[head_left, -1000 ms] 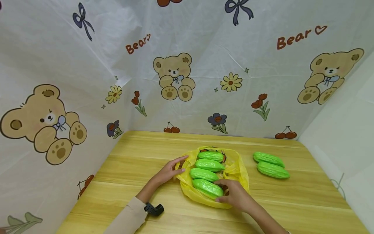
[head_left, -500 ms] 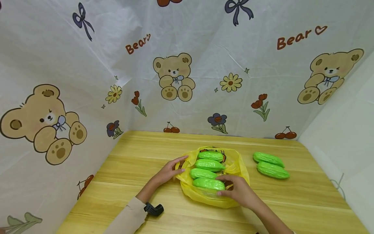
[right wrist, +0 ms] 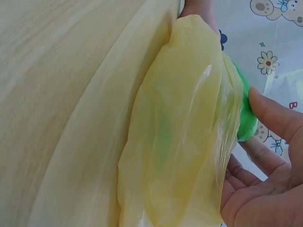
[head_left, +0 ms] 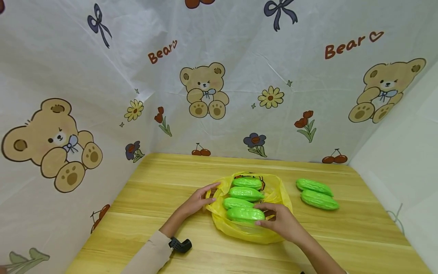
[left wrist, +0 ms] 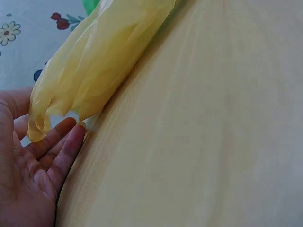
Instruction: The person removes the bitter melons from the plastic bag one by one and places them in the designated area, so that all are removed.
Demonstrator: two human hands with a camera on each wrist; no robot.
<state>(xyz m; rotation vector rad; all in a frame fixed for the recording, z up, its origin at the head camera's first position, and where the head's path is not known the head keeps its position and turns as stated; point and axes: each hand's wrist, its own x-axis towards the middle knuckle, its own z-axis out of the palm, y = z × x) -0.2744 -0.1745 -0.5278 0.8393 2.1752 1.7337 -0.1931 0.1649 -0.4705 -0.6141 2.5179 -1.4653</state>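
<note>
A crinkled yellow plastic bag (head_left: 236, 233) lies on the table with its mouth spread wide. Several bright green, ridged bitter melons (head_left: 245, 194) lie side by side in it. At the bag's left edge, my left hand (head_left: 196, 201) holds the rim between thumb and fingers; the left wrist view shows the thin film across that hand (left wrist: 33, 175). My right hand (head_left: 278, 222) pinches the right end of the nearest bitter melon (head_left: 244, 214), thumb on the near side. From the right wrist, the green end shows at the thumb, while the bag (right wrist: 175, 127) hides most of it.
Two more bitter melons (head_left: 318, 194) lie together on the wooden table (head_left: 359, 232), right of the bag. A white sheet printed with bears (head_left: 239, 125) rises behind the table and along its left side. A black device (head_left: 180, 246) sits at the left wrist.
The nearest bitter melon has turned from slanting to nearly level and shifted slightly right, with my right hand moving along at its end. My left hand has stayed at the bag's rim.
</note>
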